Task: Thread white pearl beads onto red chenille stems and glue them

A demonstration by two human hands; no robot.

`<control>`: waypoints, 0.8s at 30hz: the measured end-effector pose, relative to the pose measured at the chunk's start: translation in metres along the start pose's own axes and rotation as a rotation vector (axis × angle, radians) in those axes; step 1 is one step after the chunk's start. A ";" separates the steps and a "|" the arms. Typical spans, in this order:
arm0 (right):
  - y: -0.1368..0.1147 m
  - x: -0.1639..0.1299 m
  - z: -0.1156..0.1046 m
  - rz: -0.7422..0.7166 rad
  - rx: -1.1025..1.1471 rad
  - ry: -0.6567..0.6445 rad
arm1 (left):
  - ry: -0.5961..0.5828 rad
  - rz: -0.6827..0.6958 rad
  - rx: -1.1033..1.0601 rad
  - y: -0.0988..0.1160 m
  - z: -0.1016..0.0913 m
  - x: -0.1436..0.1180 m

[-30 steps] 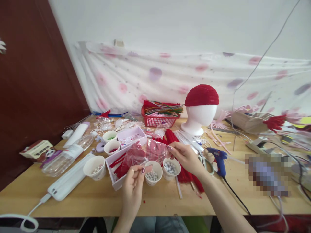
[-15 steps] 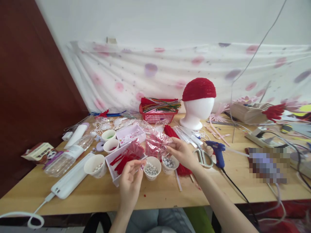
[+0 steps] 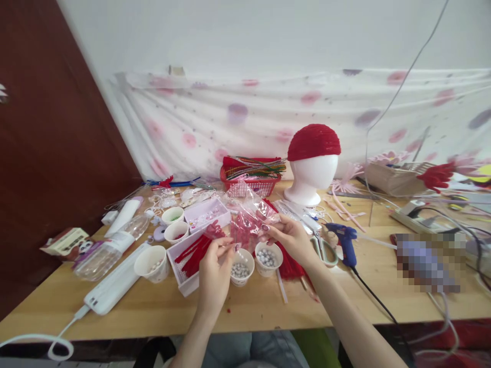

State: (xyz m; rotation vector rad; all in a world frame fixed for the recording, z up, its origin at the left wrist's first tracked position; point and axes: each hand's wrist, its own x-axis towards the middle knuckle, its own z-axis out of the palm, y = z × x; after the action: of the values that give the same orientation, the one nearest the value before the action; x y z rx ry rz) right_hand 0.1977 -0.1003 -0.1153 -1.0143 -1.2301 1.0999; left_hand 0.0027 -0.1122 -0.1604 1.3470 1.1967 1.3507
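My right hand [image 3: 293,240] is closed on a clear plastic bag [image 3: 249,222] with red pieces inside, held above the bead cups. Thumb and fingers of my left hand [image 3: 215,268] are pinched together left of the bag; what they grip is too small to make out. Just beneath are a paper cup of pearly beads [image 3: 240,271] and a second cup of silvery beads [image 3: 267,259]. Beside my left hand, a lilac tray [image 3: 185,290] holds red fuzzy stems [image 3: 194,258] and white beads.
A white foam head [image 3: 307,181] wears a red wrapped cap [image 3: 314,143]. Behind the bag is a red basket [image 3: 251,186] of stems. Scissors [image 3: 325,251] and a blue glue gun [image 3: 344,240] with a cord lie right. Left are paper cups, a plastic bottle [image 3: 102,255] and a white power bank [image 3: 113,281].
The clear bag has been raised and spread, its top now overlapping the basket. My left hand has shifted slightly right, closer to my right hand.
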 end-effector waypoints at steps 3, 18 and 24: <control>0.002 -0.001 -0.003 0.000 0.007 0.019 | -0.061 -0.002 -0.026 -0.002 -0.001 0.000; 0.002 0.000 -0.003 0.005 0.033 0.023 | -0.182 -0.042 -0.078 -0.009 0.002 -0.001; 0.006 0.002 -0.007 0.007 0.044 0.036 | -0.215 -0.046 -0.184 -0.008 0.000 -0.003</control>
State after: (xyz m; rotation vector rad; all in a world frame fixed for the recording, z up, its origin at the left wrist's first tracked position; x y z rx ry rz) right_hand 0.2047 -0.0974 -0.1218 -1.0016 -1.1693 1.1047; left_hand 0.0028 -0.1137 -0.1691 1.2883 0.9309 1.2182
